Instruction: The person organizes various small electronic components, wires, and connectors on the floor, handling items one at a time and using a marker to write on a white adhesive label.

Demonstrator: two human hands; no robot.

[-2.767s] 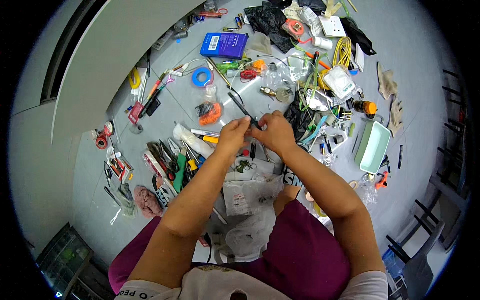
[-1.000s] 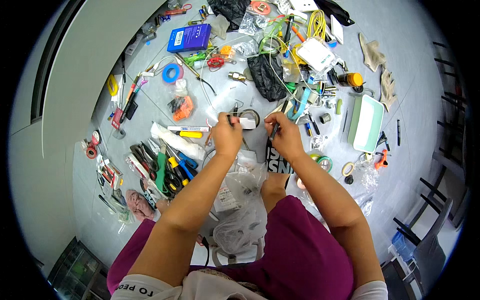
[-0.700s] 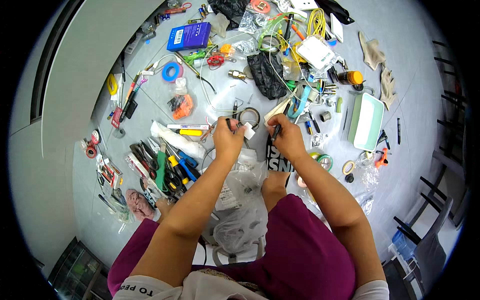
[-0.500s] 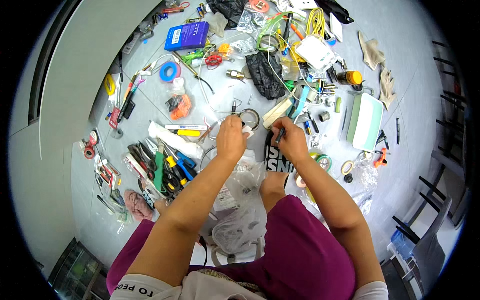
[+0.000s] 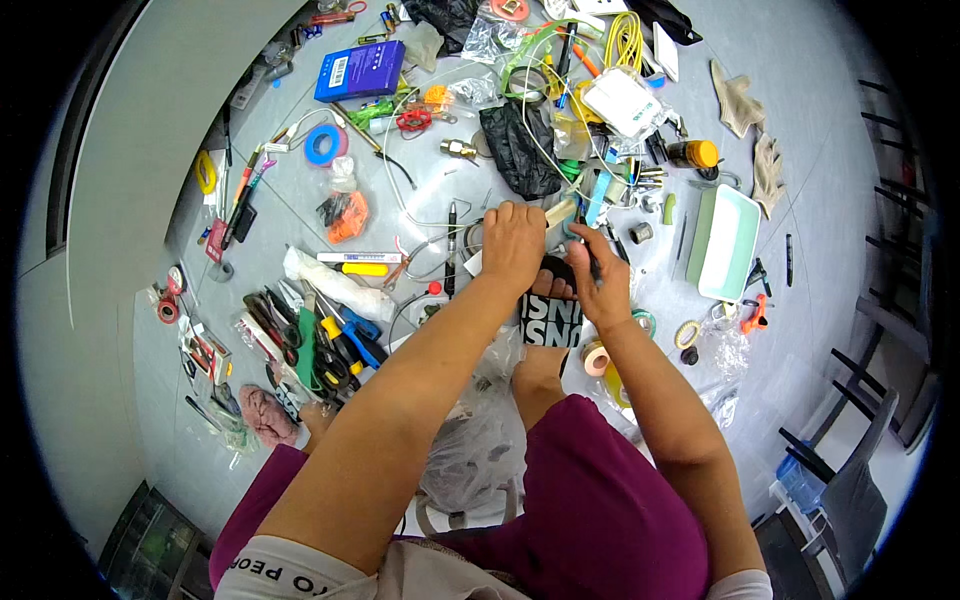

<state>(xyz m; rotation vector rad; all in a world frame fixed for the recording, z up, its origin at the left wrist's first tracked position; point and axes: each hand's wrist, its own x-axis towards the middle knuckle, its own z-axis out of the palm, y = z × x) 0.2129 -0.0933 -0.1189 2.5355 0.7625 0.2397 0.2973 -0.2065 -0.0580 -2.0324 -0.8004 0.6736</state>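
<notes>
My left hand (image 5: 513,243) is closed, its knuckles up, beside some cream-coloured strips (image 5: 561,212). What its fingers hold, if anything, is hidden. To the right, my right hand (image 5: 602,285) grips a dark slim pen-shaped tool (image 5: 594,262), with its upper end close to the strips. Both hands are just beyond my foot in a black-and-white slipper (image 5: 550,318). Left of my left hand lies a black pen (image 5: 451,250) and a small red ball-like piece (image 5: 434,288). A black plastic bag (image 5: 520,150) lies beyond the hands.
Pliers and screwdrivers (image 5: 345,340) are heaped at left. Farther off are a purple box (image 5: 360,70), blue tape (image 5: 323,145) and looped white cable (image 5: 400,190). A pale green tray (image 5: 725,243), orange-lidded jar (image 5: 695,154) and gloves (image 5: 768,172) lie right. Clear plastic (image 5: 470,440) is between my legs.
My left hand has moved right and slightly away from me, toward the strips. The right hand has turned and shifted right with the dark tool. The black pen and red piece now show.
</notes>
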